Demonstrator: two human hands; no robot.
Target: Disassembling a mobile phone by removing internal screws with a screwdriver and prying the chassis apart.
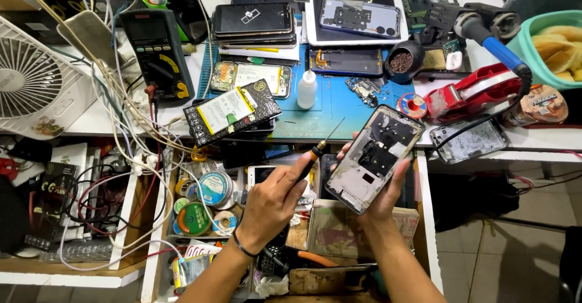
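A: Where do we have the opened phone [376, 157]?

B: We hold it in our right hand [382, 194], raised over the open drawer [291, 230] just near of the blue work mat [339, 106]. The fingers are closed around its edges from beneath; the stripped back faces up.

A: And its long axis?

B: It runs diagonally — near end toward the left, far end toward the right, up by the red tape dispenser [467, 94].

A: The other hand?

B: Our left hand [273, 203] is pinched shut on a small screwdriver [318, 148]. Its thin tip points far and right, on nearly the same slant as the phone.

A: Which way does the phone lie from the tool?

B: Directly right of the tip — close, but we see a gap; the tip is not touching the frame. The left hand is the nearer one to the phone's left edge.
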